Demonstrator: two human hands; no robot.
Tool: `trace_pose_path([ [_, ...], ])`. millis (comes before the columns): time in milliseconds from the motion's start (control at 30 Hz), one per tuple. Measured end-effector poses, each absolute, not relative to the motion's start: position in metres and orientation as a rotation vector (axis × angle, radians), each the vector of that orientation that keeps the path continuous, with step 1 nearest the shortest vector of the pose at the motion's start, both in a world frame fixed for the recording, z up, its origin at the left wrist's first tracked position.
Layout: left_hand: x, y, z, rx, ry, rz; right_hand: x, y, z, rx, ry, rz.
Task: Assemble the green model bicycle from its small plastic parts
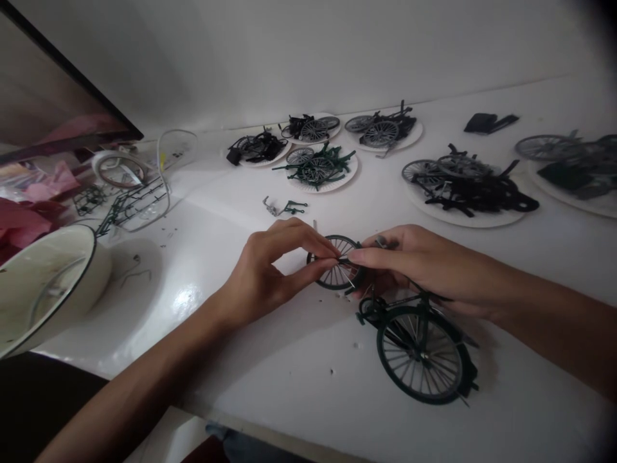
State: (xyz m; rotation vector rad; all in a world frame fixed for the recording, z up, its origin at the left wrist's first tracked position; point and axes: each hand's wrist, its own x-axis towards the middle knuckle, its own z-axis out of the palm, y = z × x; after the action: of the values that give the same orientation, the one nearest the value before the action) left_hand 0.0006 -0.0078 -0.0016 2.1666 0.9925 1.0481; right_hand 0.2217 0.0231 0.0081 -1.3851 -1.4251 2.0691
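Note:
A dark green model bicycle [419,354] is held just over the white table, its larger-looking wheel toward me at the lower right. My left hand [274,267] pinches with thumb and forefinger at the hub of the far wheel [340,276]; whatever small part lies between the fingertips is too small to name. My right hand [414,263] is closed around the bicycle's handlebar end, its thumb reaching to the same hub. The fingertips of both hands nearly meet there.
Paper plates with model bicycle parts stand along the back, such as a green set [321,167] and a black set [467,186]. Small loose parts [286,207] lie beyond my left hand. At the left are an enamel basin [91,283], a green parts frame [139,202] and a tape roll [120,170].

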Motion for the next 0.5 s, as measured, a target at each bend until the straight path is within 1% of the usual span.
trace_pose_path([
  [133, 0.007, -0.011, -0.001, 1.926, 1.026, 1.062, 0.221, 0.022, 0.008, -1.352, -1.45, 2.049],
  [233, 0.008, -0.01, 0.0, 1.895, 1.062, 1.059, 0.222, 0.021, 0.007, -1.277, -1.476, 2.048],
  [400, 0.003, -0.008, 0.006, 1.736, 1.21, 0.958, 0.223, 0.021, 0.005, -1.284, -1.463, 2.052],
  [500, 0.004, -0.009, 0.011, 1.579, 1.263, 0.828, 0.224, 0.02, 0.005, -1.261, -1.489, 2.036],
])
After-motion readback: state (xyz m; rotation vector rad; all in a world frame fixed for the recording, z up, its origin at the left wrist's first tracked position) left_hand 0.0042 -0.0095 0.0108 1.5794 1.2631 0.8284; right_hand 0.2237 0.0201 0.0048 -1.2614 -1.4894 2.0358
